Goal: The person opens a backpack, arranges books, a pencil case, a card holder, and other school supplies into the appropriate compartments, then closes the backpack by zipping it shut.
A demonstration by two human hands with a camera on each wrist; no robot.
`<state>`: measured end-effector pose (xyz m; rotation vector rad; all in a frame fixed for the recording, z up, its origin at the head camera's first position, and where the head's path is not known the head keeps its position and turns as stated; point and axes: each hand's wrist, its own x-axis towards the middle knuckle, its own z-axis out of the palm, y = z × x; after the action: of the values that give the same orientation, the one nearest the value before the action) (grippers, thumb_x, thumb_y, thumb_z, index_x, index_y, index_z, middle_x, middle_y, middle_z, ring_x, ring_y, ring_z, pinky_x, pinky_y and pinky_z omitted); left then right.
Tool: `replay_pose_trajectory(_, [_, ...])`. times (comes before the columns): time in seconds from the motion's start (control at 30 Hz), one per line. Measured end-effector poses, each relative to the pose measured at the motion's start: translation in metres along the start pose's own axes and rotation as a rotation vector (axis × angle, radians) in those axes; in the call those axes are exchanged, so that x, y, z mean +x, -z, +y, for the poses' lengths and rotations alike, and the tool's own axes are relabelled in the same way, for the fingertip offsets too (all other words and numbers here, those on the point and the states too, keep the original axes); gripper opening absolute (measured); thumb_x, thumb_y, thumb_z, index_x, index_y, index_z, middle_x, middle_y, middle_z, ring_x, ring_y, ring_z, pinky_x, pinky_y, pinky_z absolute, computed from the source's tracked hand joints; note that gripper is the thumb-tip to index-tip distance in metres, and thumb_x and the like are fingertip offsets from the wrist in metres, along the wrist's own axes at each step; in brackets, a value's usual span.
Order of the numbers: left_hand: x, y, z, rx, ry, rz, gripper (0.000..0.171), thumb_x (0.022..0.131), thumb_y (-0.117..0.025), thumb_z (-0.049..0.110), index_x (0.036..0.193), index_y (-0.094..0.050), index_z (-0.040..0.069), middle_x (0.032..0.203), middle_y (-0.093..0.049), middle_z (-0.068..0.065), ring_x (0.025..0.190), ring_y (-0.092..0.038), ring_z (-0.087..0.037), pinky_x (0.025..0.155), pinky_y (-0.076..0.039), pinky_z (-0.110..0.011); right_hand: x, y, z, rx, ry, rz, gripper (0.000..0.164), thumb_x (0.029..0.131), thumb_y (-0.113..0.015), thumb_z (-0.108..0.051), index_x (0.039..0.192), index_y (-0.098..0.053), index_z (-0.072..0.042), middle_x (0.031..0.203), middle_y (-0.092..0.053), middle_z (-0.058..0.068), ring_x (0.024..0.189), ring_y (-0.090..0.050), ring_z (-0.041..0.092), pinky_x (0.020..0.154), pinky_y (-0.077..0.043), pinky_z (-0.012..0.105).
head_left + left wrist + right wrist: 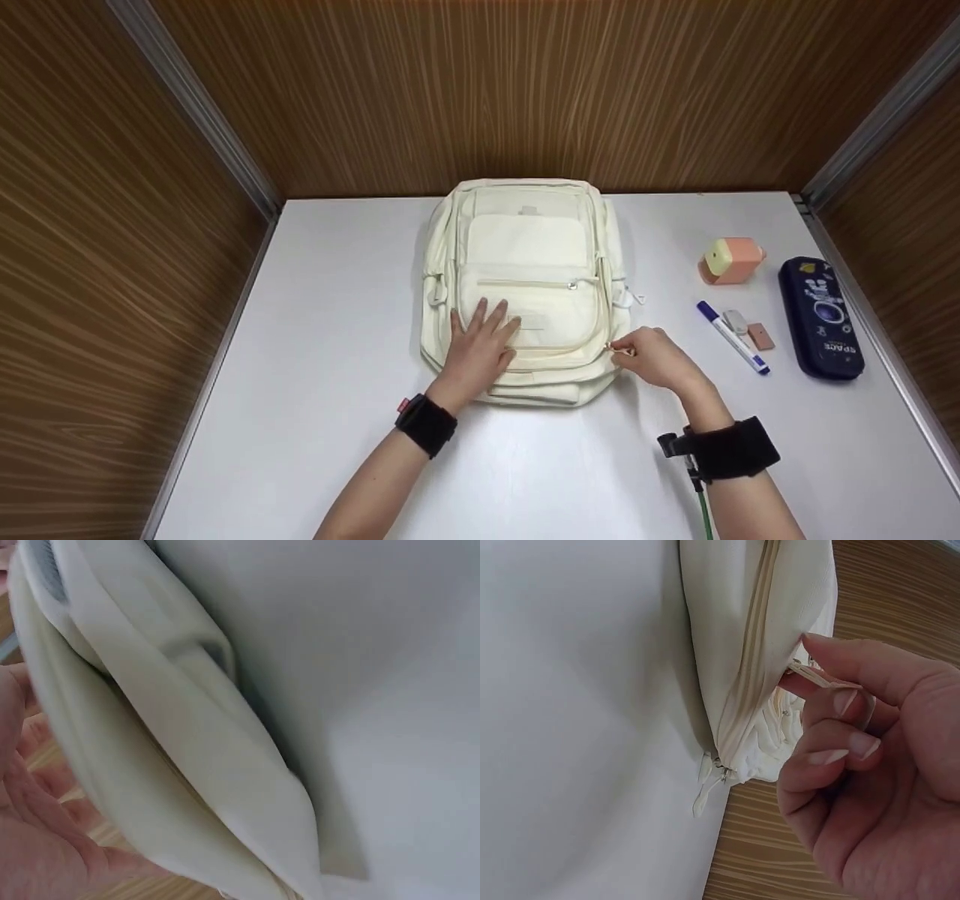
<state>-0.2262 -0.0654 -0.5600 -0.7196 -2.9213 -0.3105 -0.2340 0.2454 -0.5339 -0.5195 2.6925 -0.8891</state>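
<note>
A cream backpack lies flat on the white table, its front pockets facing up. My left hand rests on the lower left of the front pocket with the fingers spread; in the left wrist view its palm shows beside the bag's edge. At the lower right side of the bag, my right hand pinches a zipper pull between thumb and curled fingers. Other zipper pulls hang at the end of another zipper in the right wrist view. The pocket's inside is hidden.
Right of the bag stand a pink and yellow pencil sharpener and a dark blue pencil case. Between them and the bag lie a blue-capped marker, a grey-white piece and a pinkish-brown block. Wood-grain panels border the table.
</note>
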Motion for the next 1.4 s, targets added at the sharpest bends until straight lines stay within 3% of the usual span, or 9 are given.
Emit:
replay_pose_trajectory(0.07, [0.005,0.000,-0.006,0.022,0.008,-0.036,0.060,0.094,-0.061,0.046,0.148,-0.045,0.024,0.158,-0.030,-0.008,0.144,-0.021,-0.039,0.106,-0.015,-0.072,0.001,-0.002,-0.001,-0.034,0.001,0.019,0.025,0.088,-0.061,-0.004,0.106,-0.071,0.009,0.098,-0.071,0.018,0.073,-0.059,0.019,0.067,-0.049,0.037])
replay_pose_trajectory(0.23, [0.010,-0.001,-0.014,0.013,-0.003,-0.114,0.074,0.091,-0.058,0.058,0.154,-0.034,0.027,0.160,-0.023,-0.009,0.144,-0.016,-0.043,0.103,-0.024,-0.071,0.000,-0.006,-0.005,-0.089,-0.010,0.050,0.020,0.089,-0.059,-0.003,0.097,-0.076,0.002,0.074,-0.067,0.004,0.059,-0.050,0.014,0.056,-0.041,0.032])
replay_pose_trajectory(0.37, [0.012,-0.002,-0.014,-0.007,0.005,-0.122,0.076,0.091,-0.059,0.058,0.154,-0.033,0.026,0.160,-0.022,-0.010,0.144,-0.015,-0.044,0.103,-0.027,-0.070,-0.001,-0.003,-0.009,-0.086,0.012,0.069,0.019,0.091,-0.061,-0.006,0.074,-0.071,-0.005,0.058,-0.048,-0.006,0.052,-0.040,0.011,0.052,-0.033,0.029])
replay_pose_trajectory(0.47, [0.013,-0.003,-0.012,-0.012,0.020,-0.114,0.075,0.091,-0.060,0.056,0.154,-0.033,0.026,0.160,-0.023,-0.010,0.144,-0.015,-0.045,0.102,-0.028,-0.069,-0.003,0.001,-0.013,-0.066,0.043,0.069,0.022,0.091,-0.062,-0.005,0.070,-0.067,-0.007,0.057,-0.043,-0.008,0.052,-0.038,0.010,0.052,-0.032,0.028])
replay_pose_trajectory(0.8, [0.015,-0.005,-0.005,0.049,0.049,-0.031,0.065,0.094,-0.058,0.046,0.152,-0.038,0.026,0.156,-0.031,-0.012,0.137,-0.026,-0.052,0.096,-0.041,-0.064,-0.008,0.004,-0.032,0.035,0.079,-0.012,0.014,0.088,-0.061,-0.001,0.087,-0.076,0.000,0.068,-0.062,-0.003,0.057,-0.047,0.009,0.054,-0.040,0.027])
replay_pose_trajectory(1.03, [0.017,-0.009,-0.001,0.097,0.076,0.055,0.049,0.101,-0.051,0.044,0.146,-0.049,0.026,0.152,-0.040,-0.012,0.132,-0.035,-0.054,0.089,-0.047,-0.062,-0.006,-0.017,-0.051,0.119,0.124,-0.098,0.015,0.089,-0.062,-0.002,0.085,-0.076,0.001,0.060,-0.051,-0.010,0.052,-0.041,0.005,0.047,-0.034,0.023])
replay_pose_trajectory(1.4, [0.017,-0.005,0.003,0.092,0.110,-0.035,0.051,0.102,-0.045,0.047,0.149,-0.043,0.027,0.156,-0.034,-0.011,0.135,-0.029,-0.054,0.094,-0.044,-0.062,0.003,-0.041,-0.081,0.109,0.184,-0.066,0.014,0.090,-0.062,-0.003,0.088,-0.076,0.002,0.072,-0.068,0.000,0.055,-0.052,0.005,0.052,-0.046,0.025])
